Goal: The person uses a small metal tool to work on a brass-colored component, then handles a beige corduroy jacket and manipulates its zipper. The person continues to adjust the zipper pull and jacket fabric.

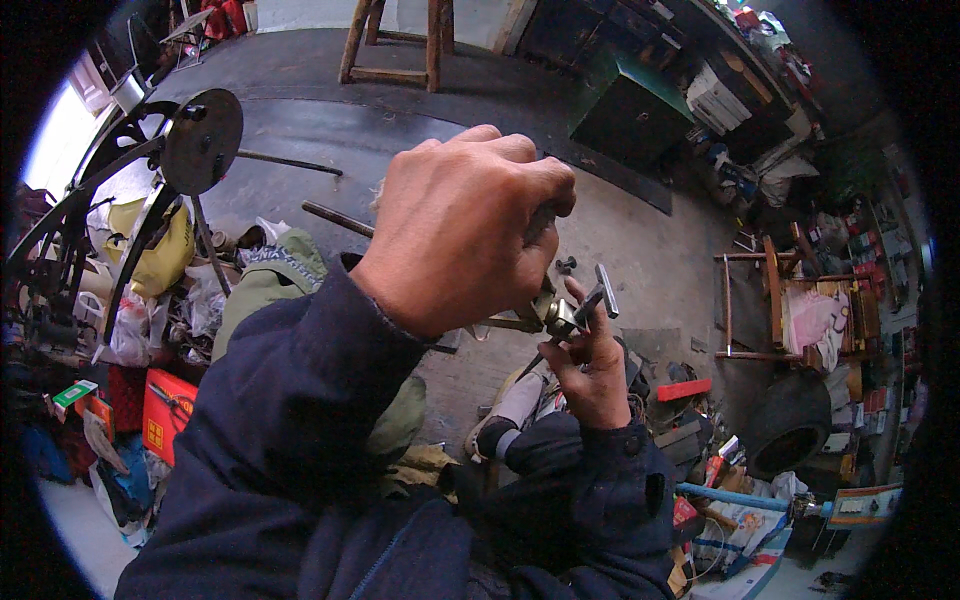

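I've got the left hand (465,225) closed, on what I can't tell, and the right hand (593,380) gripping a T-headed tool (606,291), seemingly steadying it.

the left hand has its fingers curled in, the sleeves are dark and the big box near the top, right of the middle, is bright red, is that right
Not quite: the big box is dark green, not bright red, as the head view shows. The left hand does have its fingers curled in, and the sleeves are dark.
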Action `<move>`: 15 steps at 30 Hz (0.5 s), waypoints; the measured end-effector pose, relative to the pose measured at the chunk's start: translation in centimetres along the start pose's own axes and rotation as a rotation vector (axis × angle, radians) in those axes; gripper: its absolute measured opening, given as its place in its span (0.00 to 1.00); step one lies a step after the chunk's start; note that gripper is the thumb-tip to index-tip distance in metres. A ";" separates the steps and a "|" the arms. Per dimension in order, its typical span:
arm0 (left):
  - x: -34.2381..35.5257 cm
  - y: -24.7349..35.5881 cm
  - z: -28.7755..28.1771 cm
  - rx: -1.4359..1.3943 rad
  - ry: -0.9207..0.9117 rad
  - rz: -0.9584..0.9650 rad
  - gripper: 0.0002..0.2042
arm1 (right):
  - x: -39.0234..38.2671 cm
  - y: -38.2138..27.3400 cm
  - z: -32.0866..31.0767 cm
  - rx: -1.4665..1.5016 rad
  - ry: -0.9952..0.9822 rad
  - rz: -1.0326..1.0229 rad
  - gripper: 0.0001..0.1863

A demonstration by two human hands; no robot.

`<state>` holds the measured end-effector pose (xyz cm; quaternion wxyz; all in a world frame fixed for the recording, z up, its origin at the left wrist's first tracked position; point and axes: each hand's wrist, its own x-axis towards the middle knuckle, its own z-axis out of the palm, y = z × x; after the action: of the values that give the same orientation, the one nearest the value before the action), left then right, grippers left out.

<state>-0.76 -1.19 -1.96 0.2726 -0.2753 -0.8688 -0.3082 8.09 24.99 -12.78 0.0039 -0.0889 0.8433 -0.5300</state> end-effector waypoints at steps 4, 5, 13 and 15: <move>0.0 0.1 -0.2 -0.008 -0.014 -0.008 0.08 | -0.6 -0.9 -0.7 0.227 -0.015 0.203 0.45; 0.0 0.1 -0.2 -0.011 -0.014 -0.009 0.08 | -0.6 -1.1 -0.8 0.307 -0.016 0.224 0.45; 0.0 0.0 -0.1 -0.029 0.005 0.000 0.08 | 0.1 -1.1 -2.0 0.472 -0.125 0.042 0.35; 0.0 0.0 -0.1 -0.016 0.007 0.008 0.08 | 0.2 -1.1 -2.1 0.421 -0.148 -0.031 0.34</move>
<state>-0.77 -1.22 -1.90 0.2747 -0.2798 -0.8642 -0.3153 7.81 26.40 -10.85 0.0762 -0.1378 0.7100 -0.6864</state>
